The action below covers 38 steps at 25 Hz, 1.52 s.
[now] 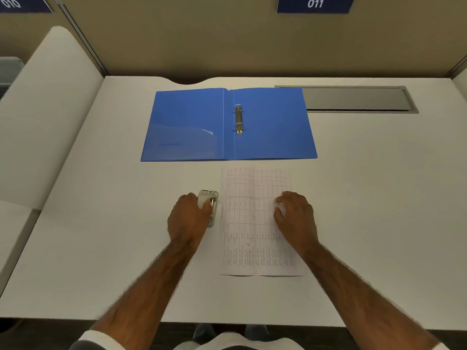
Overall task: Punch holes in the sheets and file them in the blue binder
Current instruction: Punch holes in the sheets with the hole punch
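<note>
My left grip wraps the solid hole punch just beside the flimsy, slide-prone sheets, pinned to the table under my right grip's relaxed fingertips, probably best lifted by their edge.

White desk, grey recessed cable tray at its back edge, beige partition, blue sign reading 011

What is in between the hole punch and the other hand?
In the head view, the printed sheets lie between the hole punch, which the left hand grips, and the right hand, which rests on them.
</note>
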Each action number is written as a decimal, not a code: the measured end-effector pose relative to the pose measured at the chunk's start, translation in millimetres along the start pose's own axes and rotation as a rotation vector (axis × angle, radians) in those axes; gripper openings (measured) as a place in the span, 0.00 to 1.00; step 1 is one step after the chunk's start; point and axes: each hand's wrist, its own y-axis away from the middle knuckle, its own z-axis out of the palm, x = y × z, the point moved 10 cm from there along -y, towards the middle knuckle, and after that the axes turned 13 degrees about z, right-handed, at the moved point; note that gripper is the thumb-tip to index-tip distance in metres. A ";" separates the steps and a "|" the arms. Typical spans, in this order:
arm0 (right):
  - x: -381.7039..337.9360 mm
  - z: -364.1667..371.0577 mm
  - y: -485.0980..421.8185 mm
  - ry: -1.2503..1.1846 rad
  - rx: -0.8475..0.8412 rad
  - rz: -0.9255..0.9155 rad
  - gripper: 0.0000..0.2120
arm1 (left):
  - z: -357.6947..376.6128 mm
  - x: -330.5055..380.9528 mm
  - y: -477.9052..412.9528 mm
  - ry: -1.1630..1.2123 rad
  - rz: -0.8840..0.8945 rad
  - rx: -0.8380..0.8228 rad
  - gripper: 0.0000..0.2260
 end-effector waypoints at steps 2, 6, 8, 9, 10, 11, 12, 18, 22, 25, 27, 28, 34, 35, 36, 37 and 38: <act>1.5 1.0 -0.7 0.005 -0.008 -0.006 0.15 | -2.4 0.8 4.7 -0.030 -0.017 0.019 0.20; 4.3 -2.1 -12.4 -0.013 -0.009 -0.003 0.19 | -4.3 75.7 27.2 -0.229 0.334 0.150 0.34; 3.5 -2.2 -30.2 -0.015 -0.044 0.024 0.24 | 43.0 121.7 44.1 -0.201 0.599 -0.072 0.33; 3.0 -0.4 -41.2 -0.002 -0.080 0.047 0.28 | 66.8 132.5 49.7 -0.201 0.652 -0.181 0.32; 3.0 2.1 -51.5 0.025 -0.116 0.067 0.32 | 86.2 134.6 50.9 -0.202 0.660 -0.263 0.32; 2.5 4.4 -60.4 0.060 -0.141 0.081 0.35 | 100.4 132.2 49.1 -0.206 0.647 -0.319 0.32; 1.7 5.8 -67.6 0.091 -0.153 0.084 0.37 | 110.1 127.9 47.1 -0.225 0.633 -0.356 0.33; 1.6 13.6 -69.9 -0.019 -0.266 0.106 0.39 | 120.4 122.0 44.0 -0.253 0.637 -0.335 0.32; 2.2 -2.4 -46.8 -0.397 -0.262 0.190 0.33 | 120.5 123.2 45.7 -0.250 0.637 -0.320 0.32; 35.1 -12.8 -21.5 -0.705 -0.230 0.428 0.23 | 120.3 122.5 45.3 -0.216 0.648 -0.308 0.32; 47.5 1.8 -6.5 -0.711 -0.338 0.470 0.11 | 119.4 121.1 44.4 -0.208 0.643 -0.303 0.32; 49.7 9.8 -0.4 -0.695 -0.387 0.464 0.08 | 120.0 121.1 45.3 -0.206 0.633 -0.309 0.33; 52.1 6.6 3.4 -0.684 -0.308 0.430 0.07 | 41.2 112.9 17.8 -0.120 0.630 0.044 0.17; 55.4 6.4 3.3 -0.716 -0.304 0.439 0.07 | 14.1 90.2 5.3 -0.093 0.558 0.166 0.15; 58.2 6.6 3.7 -0.744 -0.305 0.443 0.06 | -8.3 60.7 -5.9 -0.027 0.430 0.236 0.13; 58.9 6.0 4.9 -0.768 -0.309 0.442 0.05 | -21.5 31.0 -13.9 0.057 0.297 0.255 0.12; 58.8 5.9 6.3 -0.793 -0.315 0.443 0.05 | -26.9 6.9 -18.9 0.117 0.191 0.239 0.11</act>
